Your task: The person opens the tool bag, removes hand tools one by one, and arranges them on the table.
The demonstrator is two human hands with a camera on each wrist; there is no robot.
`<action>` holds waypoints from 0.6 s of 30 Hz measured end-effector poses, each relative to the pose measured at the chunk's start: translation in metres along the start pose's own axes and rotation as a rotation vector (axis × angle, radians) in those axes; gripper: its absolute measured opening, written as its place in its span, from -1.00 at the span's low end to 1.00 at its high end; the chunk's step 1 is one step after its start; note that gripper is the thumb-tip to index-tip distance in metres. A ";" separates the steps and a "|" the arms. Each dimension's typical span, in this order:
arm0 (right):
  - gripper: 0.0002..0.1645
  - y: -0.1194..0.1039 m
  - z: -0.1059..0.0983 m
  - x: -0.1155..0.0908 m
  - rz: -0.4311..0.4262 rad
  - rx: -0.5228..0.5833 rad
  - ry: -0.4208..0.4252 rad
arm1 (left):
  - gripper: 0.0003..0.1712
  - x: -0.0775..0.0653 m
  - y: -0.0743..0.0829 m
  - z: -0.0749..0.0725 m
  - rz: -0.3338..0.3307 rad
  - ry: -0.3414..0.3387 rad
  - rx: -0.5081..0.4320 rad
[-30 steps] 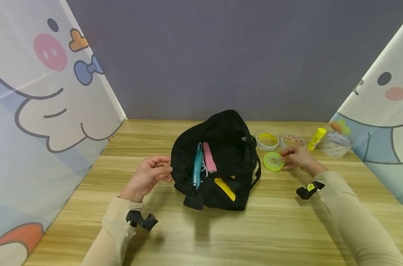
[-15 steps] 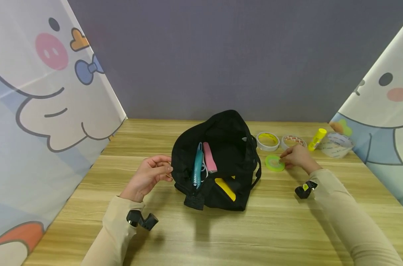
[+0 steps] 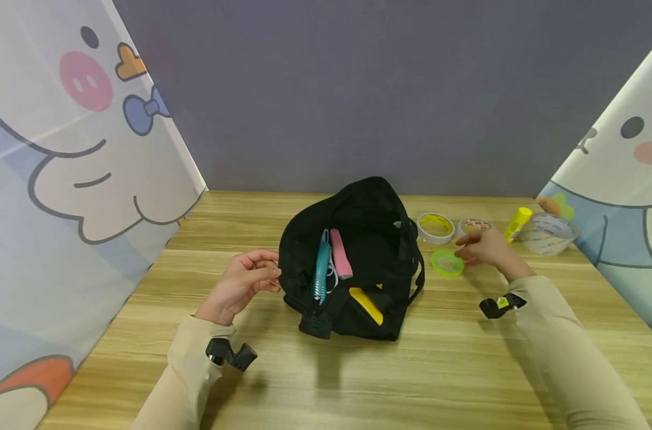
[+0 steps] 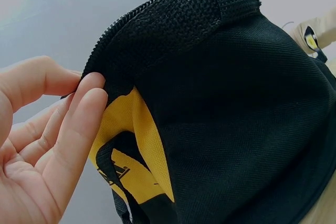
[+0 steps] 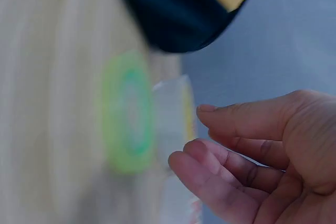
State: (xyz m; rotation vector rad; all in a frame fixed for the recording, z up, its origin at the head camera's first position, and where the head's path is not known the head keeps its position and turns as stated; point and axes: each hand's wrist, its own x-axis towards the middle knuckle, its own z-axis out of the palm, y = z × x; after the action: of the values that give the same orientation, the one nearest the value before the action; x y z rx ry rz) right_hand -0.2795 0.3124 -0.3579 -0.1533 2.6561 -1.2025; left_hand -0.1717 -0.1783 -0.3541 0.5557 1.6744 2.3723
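Observation:
A black bag (image 3: 304, 239) stands in the middle of the table, its zipped mouth spread wide. My left hand (image 3: 245, 283) pinches the bag's rim at its left side; the left wrist view shows thumb and fingers at the zip edge (image 4: 118, 27). Inside lie a teal-handled tool (image 3: 321, 269) and a pink one (image 3: 339, 254). To the right of the bag, a lime-green tape roll (image 3: 447, 263) lies on the table. My right hand (image 3: 484, 248) hovers beside that roll with loosely bent fingers, and a gap shows between them in the right wrist view.
Behind the green roll are a white tape roll with a yellow core (image 3: 436, 229) and another roll (image 3: 473, 226) partly hidden by my right hand. A yellow glue stick (image 3: 518, 223) and a wide clear tape roll (image 3: 549, 234) stand farther right. A grey panel (image 3: 358, 95) closes off the back.
My right fingers have let go of the lime-green tape roll and drawn up and away to its right. The roll now lies flat. My left hand keeps its grip on the bag's rim.

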 end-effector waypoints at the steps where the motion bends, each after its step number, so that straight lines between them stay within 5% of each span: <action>1: -0.48 -0.005 -0.001 -0.002 -0.012 0.009 0.005 | -0.60 0.000 0.000 0.000 0.000 0.000 -0.001; 18: -0.53 -0.113 0.007 -0.011 -0.181 0.047 0.039 | -0.59 0.000 0.000 0.000 -0.010 -0.004 -0.012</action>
State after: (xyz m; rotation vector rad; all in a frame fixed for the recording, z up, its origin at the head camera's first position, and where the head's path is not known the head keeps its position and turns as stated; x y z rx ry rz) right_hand -0.2665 0.2350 -0.2761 -0.3740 2.6928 -1.3330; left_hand -0.1719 -0.1783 -0.3542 0.5484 1.6568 2.3715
